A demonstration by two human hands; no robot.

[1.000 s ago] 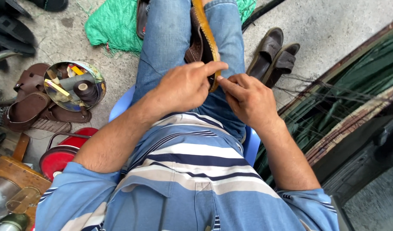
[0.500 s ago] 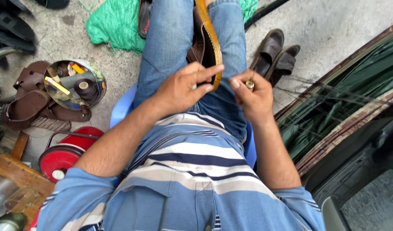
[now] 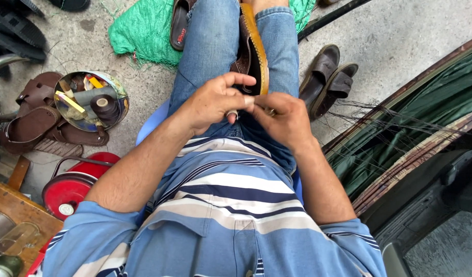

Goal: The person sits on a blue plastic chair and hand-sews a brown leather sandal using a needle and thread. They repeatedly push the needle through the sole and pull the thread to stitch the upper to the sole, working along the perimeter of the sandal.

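Note:
A brown sandal with a tan sole (image 3: 256,51) stands on edge, clamped between my knees in blue jeans. My left hand (image 3: 215,102) curls around the sandal's near end, thumb arched over it, and a small pale piece (image 3: 235,114) shows under its fingers. My right hand (image 3: 284,120) is pinched shut just to the right, its fingertips touching my left hand's fingers. A small metal glint (image 3: 271,110) shows in its fingers, but I cannot make out what it is.
A round tin (image 3: 92,100) with thread spools and tools sits on the floor at left, among brown sandals (image 3: 33,120). A green mesh bag (image 3: 143,36), a black sandal (image 3: 179,23), dark shoes (image 3: 328,77), a red canister (image 3: 71,184) and a wooden box (image 3: 15,215) surround my blue chair. A dark green panel (image 3: 415,118) runs along the right.
My right hand, apart from the left half a second ago, has come in so the fingertips meet. Both hands now sit slightly lower, at the sandal's near end.

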